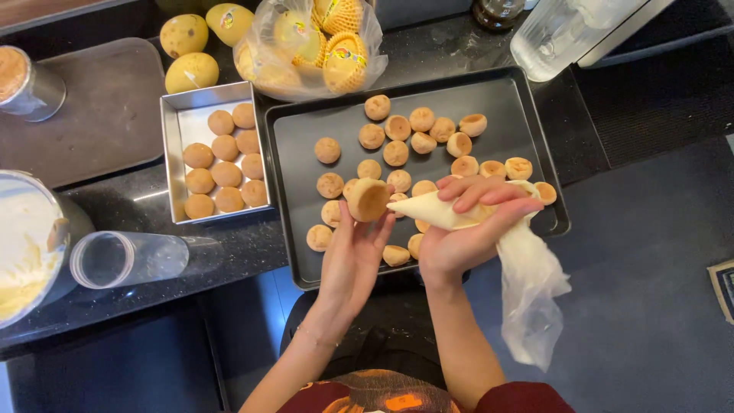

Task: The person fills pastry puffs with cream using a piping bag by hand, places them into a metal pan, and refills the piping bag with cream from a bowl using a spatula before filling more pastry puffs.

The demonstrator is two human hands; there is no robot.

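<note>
Pastry shells fill two containers on the dark stone bench [612, 252]. A large black baking tray [294, 153] with a raised rim holds some two dozen small round puffs [397, 153], golden-brown and matte, scattered loosely over its right half, a few lying hollow side up. Just beside it on the left, a square silver tin [174, 115] holds ten similar shells packed in neat rows. Behind the tray, a clear plastic bag [367, 46] holds yellow fruits in foam netting, and three more loose yellow fruits [191, 70] lie next to it. At the left edge stands a clear bowl [27, 245] with pale yellow cream inside, and an empty transparent cup [126, 258] lies on its side close by.

The left hand [353, 256] is raised over the front of the tray, its fingers curled around one round puff [368, 199], pinching it at the fingertips. The right hand [466, 229] is closed around a piping bag [443, 213], a soft translucent plastic cone plump with pale cream; its tip points at the held puff and looks to touch it. The bag's loose, crinkled tail hangs below the wrist.
</note>
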